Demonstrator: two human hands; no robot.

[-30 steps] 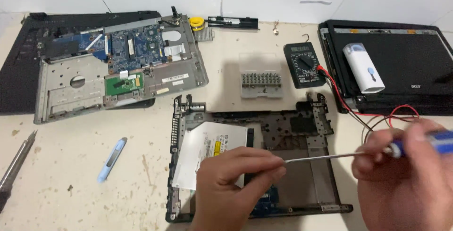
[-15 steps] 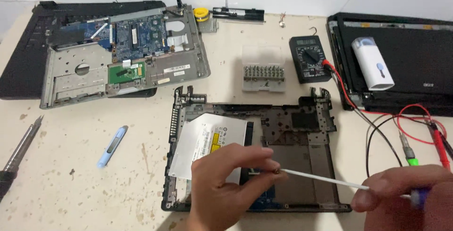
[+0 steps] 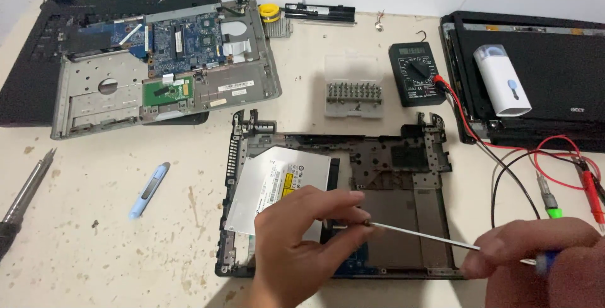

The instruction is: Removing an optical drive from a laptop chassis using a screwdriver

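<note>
Down at the near edge of the worktop, the left hand hovers over the black laptop base, its fingers pinching the tip of a thin screwdriver. The right hand closes around the blue handle at the near right corner, fingers wrapped tight, shaft running between the two hands.

How far along? By the look of it, well into a teardown: the base is a bare shell with the keyboard deck gone, and a silver disc drive sits in its left half, tilted, seemingly partly out. That drive carries a white label with a small yellow patch near its right end. I cannot tell whether any screws are left in the shell.

Left of the base lies a pale blue prying tool, and at the left edge a dark soldering iron. To the right, red and black probe leads loop across the worktop.

Further back, a clear box of screwdriver bits stands beside a black multimeter with a round dial. At the far left, a stripped chassis with a blue circuit board and a green card shows white sticker strips. At the far right, a white oblong gadget with a blue mark rests on a black screen panel.
</note>
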